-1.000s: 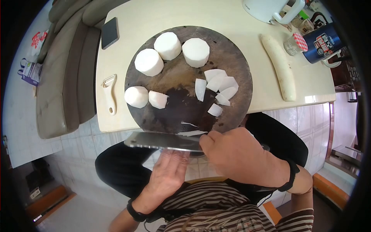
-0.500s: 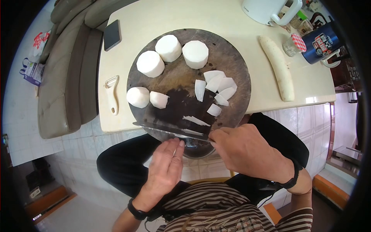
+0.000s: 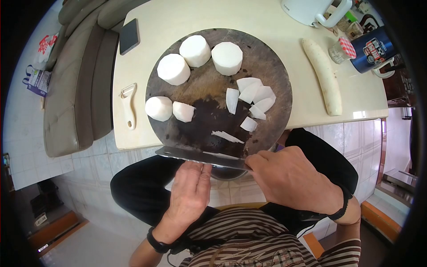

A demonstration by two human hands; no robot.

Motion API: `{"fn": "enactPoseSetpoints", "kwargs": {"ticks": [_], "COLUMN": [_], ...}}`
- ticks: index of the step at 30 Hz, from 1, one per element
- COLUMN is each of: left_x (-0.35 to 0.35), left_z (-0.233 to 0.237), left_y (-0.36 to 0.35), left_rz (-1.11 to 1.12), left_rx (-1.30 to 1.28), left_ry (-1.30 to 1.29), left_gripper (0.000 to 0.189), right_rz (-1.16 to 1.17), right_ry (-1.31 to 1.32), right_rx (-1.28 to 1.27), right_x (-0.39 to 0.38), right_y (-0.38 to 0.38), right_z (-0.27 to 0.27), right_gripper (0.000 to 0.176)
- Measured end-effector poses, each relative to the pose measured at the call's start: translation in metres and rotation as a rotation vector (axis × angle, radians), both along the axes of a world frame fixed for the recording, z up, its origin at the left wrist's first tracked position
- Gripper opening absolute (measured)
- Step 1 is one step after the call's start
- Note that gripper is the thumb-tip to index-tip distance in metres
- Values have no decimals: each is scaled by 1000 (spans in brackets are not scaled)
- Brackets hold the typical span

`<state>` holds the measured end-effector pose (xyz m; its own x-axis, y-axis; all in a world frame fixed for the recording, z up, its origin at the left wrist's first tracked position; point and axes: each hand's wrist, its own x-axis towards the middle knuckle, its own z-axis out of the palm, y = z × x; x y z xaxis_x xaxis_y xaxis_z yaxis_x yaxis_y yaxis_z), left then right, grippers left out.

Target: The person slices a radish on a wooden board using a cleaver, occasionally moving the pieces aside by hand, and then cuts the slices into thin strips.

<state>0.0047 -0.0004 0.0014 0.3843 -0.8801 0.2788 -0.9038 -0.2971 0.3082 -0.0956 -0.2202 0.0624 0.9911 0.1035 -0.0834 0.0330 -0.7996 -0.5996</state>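
My right hand (image 3: 293, 178) grips the handle of a wide-bladed kitchen knife (image 3: 200, 156), its blade pointing left across the near edge of the round cutting board (image 3: 195, 86). Close under the blade is my left hand (image 3: 190, 189), fingers pressed together, their tips partly hidden by the blade; I cannot make out anything in them. Thin white slivers (image 3: 227, 136) lie just beyond the knife. Flat white radish slices (image 3: 263, 98) are grouped on the board's right side. Thick peeled radish chunks (image 3: 173, 70) stand at the back and left. Below the near edge, a metal bowl (image 3: 229, 172) partly shows.
A whole white radish (image 3: 322, 78) lies right of the board, near a lidded jar (image 3: 341, 51), a blue container (image 3: 372, 49) and a white kettle (image 3: 304, 11). On the left are a peeler (image 3: 128, 107) and a phone (image 3: 129, 37). A sofa (image 3: 78, 89) stands beyond the table.
The knife and my right hand have shifted slightly down and right, and the blade shows more of its flat face. My left fingers stay close to the blade.
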Motion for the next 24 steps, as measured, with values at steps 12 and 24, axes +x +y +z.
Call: {"fn": "enactPoseSetpoints", "kwargs": {"ticks": [12, 24], "left_x": [-2, -6], "left_z": [2, 3], "left_y": [3, 2], "left_rz": [-7, 8], "left_rx": [42, 43], "left_ry": [66, 8], "left_gripper": [25, 40], "right_rz": [62, -20], "right_ry": [15, -131], "right_rx": [-106, -2], "right_x": [3, 22], "right_y": [9, 13], "right_z": [0, -20], "right_gripper": [18, 15]}}
